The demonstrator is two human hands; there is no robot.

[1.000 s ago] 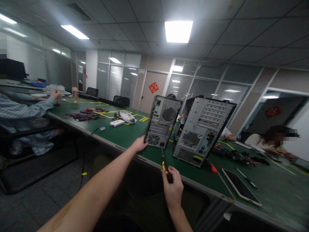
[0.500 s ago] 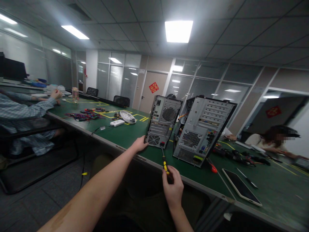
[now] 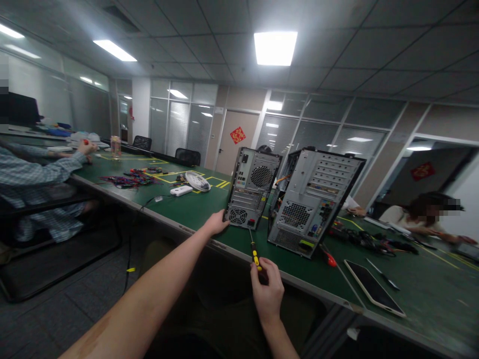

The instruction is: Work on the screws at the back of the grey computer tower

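Note:
My left hand (image 3: pixel 217 223) grips the lower left edge of the smaller computer tower (image 3: pixel 250 197), whose metal back faces me. Part of its fingers disappears behind the case. In my right hand (image 3: pixel 268 286), a yellow and black screwdriver (image 3: pixel 255 253) is pinched by its handle end between thumb and fingers. The screwdriver's shaft points up to the tower's bottom edge, below the red switch near the power socket. Whether the tip sits in a screw is too small to tell. A larger computer tower (image 3: pixel 295 217) stands just to the right.
On the green table (image 3: pixel 179 212) are bundled wires (image 3: pixel 129 180), a white oval basket (image 3: pixel 197 180) and a white power strip (image 3: pixel 181 191). A red-handled tool (image 3: pixel 330 260), a phone (image 3: pixel 374 287) and a thin metal tool (image 3: pixel 382 274) lie right. People sit at both sides.

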